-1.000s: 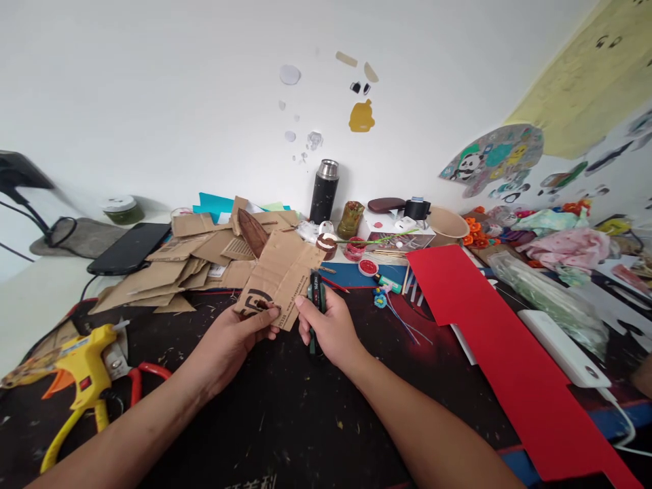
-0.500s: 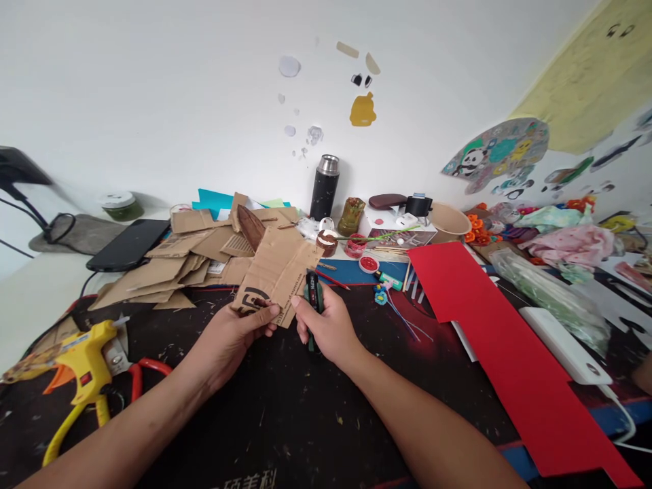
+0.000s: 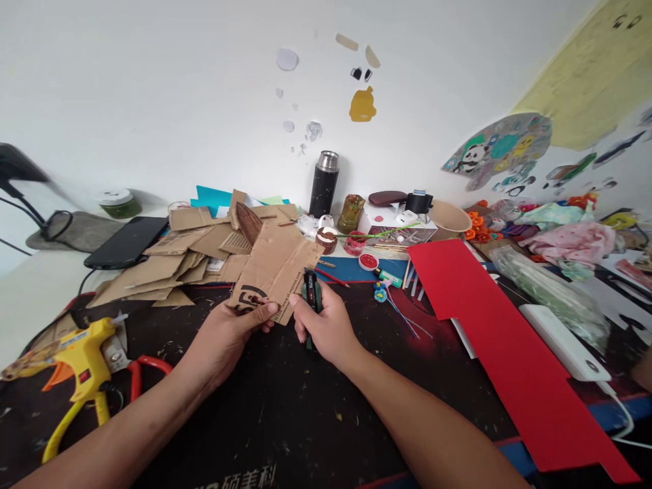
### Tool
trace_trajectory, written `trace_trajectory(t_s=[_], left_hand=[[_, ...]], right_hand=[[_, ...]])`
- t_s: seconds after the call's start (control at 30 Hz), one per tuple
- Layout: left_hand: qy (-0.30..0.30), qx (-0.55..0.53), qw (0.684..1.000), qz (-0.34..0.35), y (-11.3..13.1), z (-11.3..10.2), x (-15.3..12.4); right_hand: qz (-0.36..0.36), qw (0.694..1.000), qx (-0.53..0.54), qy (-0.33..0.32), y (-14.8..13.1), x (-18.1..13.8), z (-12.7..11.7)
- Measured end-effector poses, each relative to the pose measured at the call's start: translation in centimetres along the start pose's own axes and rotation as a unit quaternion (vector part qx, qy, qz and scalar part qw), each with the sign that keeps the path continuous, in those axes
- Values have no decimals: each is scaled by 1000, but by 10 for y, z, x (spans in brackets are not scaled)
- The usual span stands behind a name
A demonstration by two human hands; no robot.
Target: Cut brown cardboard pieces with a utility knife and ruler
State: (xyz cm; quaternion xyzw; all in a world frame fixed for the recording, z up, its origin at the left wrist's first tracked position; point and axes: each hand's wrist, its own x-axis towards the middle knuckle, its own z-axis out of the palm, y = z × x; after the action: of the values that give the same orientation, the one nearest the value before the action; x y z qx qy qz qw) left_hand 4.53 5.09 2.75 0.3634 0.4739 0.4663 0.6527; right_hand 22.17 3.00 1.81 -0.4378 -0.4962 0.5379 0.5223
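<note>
My left hand [image 3: 227,333] is closed on the near end of a folded brown cardboard piece [image 3: 278,265] with a black printed mark, holding it just above the dark mat. My right hand [image 3: 326,326] is wrapped round a green and black utility knife [image 3: 310,291], held upright right beside the cardboard's near right edge. The right thumb rests close to the cardboard. Both hands sit at the middle of the table.
A heap of cardboard scraps [image 3: 176,261] lies behind the hands. A yellow glue gun [image 3: 81,353] and red-handled scissors [image 3: 147,367] lie at left, a phone [image 3: 127,241] beyond. A red card sheet [image 3: 504,346], a white power bank [image 3: 563,339], a black flask [image 3: 324,183] and craft clutter fill the right.
Both hands with the cardboard and the knife have kept their grip and barely shifted; the view has drifted slightly.
</note>
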Motion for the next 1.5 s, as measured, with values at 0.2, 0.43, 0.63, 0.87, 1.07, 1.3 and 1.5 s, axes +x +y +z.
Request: trace_trajectory(t_s=[0.2,0.43,0.63,0.87,1.07,1.3,1.5], left_hand=[[-7,12,1000,19,0,1,-2],[-16,35,999,35,3,1,-3],[-8,40,998,42,1,1,-2],[-3,48,998,43,1,1,-1],[-4,43,998,37,2,1,-1],[-7,30,999,32,5,-1,0],[-14,15,1000,6,10,-7,3]], right_hand=[[4,1000,-5,6,-1,-1,0],[4,1000,-11,11,-3,-1,-1],[6,1000,-12,10,-3,-1,1],[9,1000,-1,8,-3,-1,1],[-1,999,-30,16,-2,-3,0],[-22,998,-63,22,-3,-4,-2],[-28,997,-67,30,-4,-2,-4]])
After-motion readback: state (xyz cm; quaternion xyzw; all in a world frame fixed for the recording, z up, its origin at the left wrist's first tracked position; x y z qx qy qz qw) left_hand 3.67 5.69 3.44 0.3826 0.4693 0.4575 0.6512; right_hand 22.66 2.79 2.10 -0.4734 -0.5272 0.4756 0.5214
